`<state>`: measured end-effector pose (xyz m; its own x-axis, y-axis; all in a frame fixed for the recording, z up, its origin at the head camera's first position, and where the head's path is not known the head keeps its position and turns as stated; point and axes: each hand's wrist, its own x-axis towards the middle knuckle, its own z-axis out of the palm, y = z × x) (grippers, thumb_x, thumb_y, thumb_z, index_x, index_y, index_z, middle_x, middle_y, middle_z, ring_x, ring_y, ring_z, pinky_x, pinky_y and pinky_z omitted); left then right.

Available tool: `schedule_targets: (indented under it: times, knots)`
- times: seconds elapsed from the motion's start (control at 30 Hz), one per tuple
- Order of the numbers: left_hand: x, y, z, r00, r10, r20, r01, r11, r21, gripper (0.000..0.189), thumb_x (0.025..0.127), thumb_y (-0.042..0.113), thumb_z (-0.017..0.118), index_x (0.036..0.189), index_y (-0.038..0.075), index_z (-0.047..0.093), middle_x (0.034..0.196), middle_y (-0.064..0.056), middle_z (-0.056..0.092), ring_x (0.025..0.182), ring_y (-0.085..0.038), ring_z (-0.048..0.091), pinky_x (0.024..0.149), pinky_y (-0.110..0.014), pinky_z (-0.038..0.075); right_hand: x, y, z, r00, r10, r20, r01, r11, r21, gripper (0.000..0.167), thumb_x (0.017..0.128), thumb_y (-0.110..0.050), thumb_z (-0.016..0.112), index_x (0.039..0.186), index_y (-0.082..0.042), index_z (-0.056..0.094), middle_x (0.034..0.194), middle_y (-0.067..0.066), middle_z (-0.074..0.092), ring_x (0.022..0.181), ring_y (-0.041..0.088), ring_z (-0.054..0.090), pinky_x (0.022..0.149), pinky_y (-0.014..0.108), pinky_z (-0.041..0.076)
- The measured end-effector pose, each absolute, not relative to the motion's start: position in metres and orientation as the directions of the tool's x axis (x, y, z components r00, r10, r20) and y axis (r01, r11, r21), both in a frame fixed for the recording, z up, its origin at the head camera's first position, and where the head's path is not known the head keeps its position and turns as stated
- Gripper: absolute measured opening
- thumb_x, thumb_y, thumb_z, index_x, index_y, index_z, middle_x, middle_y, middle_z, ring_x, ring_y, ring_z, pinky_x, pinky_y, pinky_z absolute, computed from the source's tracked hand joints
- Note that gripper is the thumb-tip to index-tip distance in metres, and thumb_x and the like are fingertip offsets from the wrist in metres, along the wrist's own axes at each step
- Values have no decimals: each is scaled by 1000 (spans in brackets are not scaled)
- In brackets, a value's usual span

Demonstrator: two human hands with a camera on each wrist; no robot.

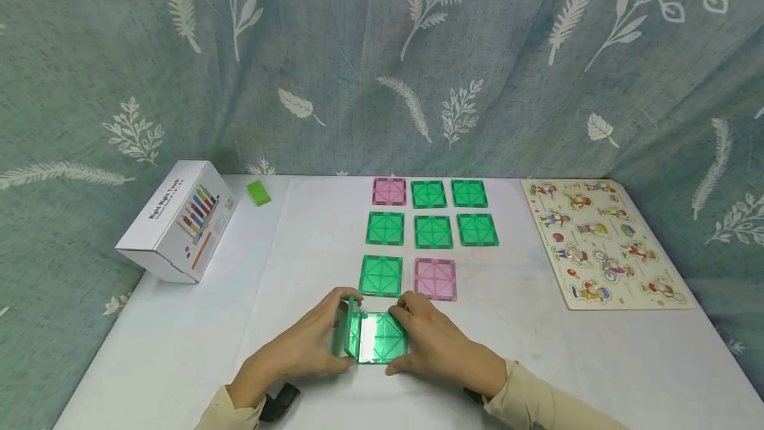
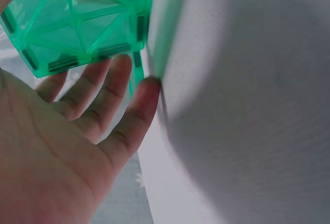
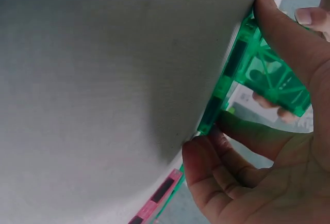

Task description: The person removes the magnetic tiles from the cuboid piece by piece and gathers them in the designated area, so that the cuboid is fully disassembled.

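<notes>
An upright green magnetic tile (image 1: 353, 328) stands along the left side of a flat green magnetic tile (image 1: 382, 338) on the table. My left hand (image 1: 310, 344) holds the upright tile, thumb at its near edge and fingers at its far edge. In the left wrist view, that square tile (image 2: 77, 22) shows dark magnets along its border. My right hand (image 1: 438, 344) grips the flat tile's right part between thumb and fingertips. From the right wrist, the flat tile's edge (image 3: 224, 82) runs between thumb and fingers, close against the tabletop.
Beyond my hands, green tiles (image 1: 382, 276) and pink tiles (image 1: 435, 279) lie in spaced rows. A white box (image 1: 179, 217) and a small green block (image 1: 258, 193) are at the left. A wooden picture puzzle board (image 1: 603, 244) lies at the right. A leaf-patterned curtain (image 1: 346, 52) hangs behind.
</notes>
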<state>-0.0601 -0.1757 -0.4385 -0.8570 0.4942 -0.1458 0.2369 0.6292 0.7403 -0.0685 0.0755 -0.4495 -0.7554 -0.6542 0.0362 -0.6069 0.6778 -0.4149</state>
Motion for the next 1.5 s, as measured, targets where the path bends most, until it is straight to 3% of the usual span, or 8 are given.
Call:
schedule_targets:
  times: [0.23, 0.4, 0.53, 0.77, 1.0, 1.5]
  knots:
    - [-59, -173, -442, -872, 474, -123, 240, 633, 736, 93, 67, 12, 88, 143, 15, 34, 137, 4, 50, 127, -14, 49, 109, -43, 45, -68, 85, -448, -768, -641, 8, -583, 693, -424, 83, 63, -51, 93, 124, -2, 65, 111, 1, 56, 94, 9, 48, 84, 22, 53]
    - [-59, -171, -443, -865, 491, -106, 289, 658, 695, 84, 66, 16, 88, 137, 19, 42, 130, 6, 52, 118, -12, 48, 101, -36, 48, -68, 91, -448, -758, -652, 6, -590, 683, -432, 81, 63, -49, 93, 123, -2, 65, 109, 0, 57, 94, 8, 48, 82, 20, 53]
    - [-59, -170, -443, -858, 503, -106, 319, 683, 657, 78, 69, 24, 90, 136, 22, 48, 128, 8, 53, 120, -12, 48, 102, -41, 50, -67, 98, -447, -758, -652, 17, -595, 680, -428, 80, 64, -47, 94, 122, -1, 65, 107, -1, 56, 96, 9, 48, 83, 21, 53]
    - [-59, -165, -445, -864, 494, -98, 364, 748, 555, 90, 67, 42, 92, 144, 19, 50, 121, 6, 57, 118, -14, 52, 103, -47, 50, -62, 114, -445, -767, -638, 65, -604, 685, -408, 81, 61, -46, 95, 122, -1, 65, 107, -1, 57, 98, 10, 50, 86, 25, 54]
    - [-59, -153, -448, -854, 516, -59, 429, 765, 481, 83, 63, 44, 94, 131, 14, 58, 122, 2, 58, 116, -20, 54, 101, -50, 46, -56, 130, -441, -794, -603, 75, -568, 694, -443, 81, 60, -47, 95, 121, -4, 66, 109, -1, 57, 100, 9, 52, 90, 30, 55]
    - [-60, -133, -447, -839, 540, -63, 476, 785, 397, 87, 65, 54, 91, 134, 12, 58, 122, -1, 56, 111, -18, 53, 100, -47, 47, -56, 171, -431, -847, -532, 8, -471, 742, -477, 79, 62, -46, 94, 126, -10, 65, 120, -5, 57, 111, 12, 57, 95, 39, 56]
